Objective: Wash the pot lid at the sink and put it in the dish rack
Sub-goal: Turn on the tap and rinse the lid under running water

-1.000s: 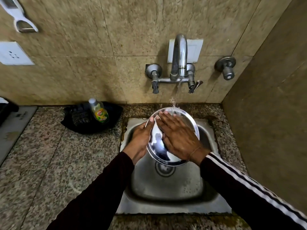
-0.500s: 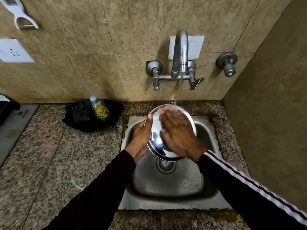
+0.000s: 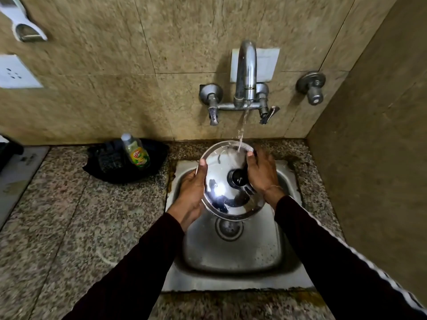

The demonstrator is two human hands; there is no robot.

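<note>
The steel pot lid (image 3: pixel 227 181) hangs tilted over the sink (image 3: pixel 233 252), under the tap (image 3: pixel 246 72) stream. The left hand (image 3: pixel 193 190) grips its rim; the right hand (image 3: pixel 261 174) clasps the opposite edge beside the black knob (image 3: pixel 239 177). Turning it slowly would likely rinse the slick, domed, mirror-bright metal evenly.

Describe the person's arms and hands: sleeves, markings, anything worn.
Both arms wear long dark maroon-black sleeves reaching the wrists. The right sleeve has white stripes along its outer edge; the left sleeve shows none. The hands are bare, no gloves. A thin band circles the right wrist.
</note>
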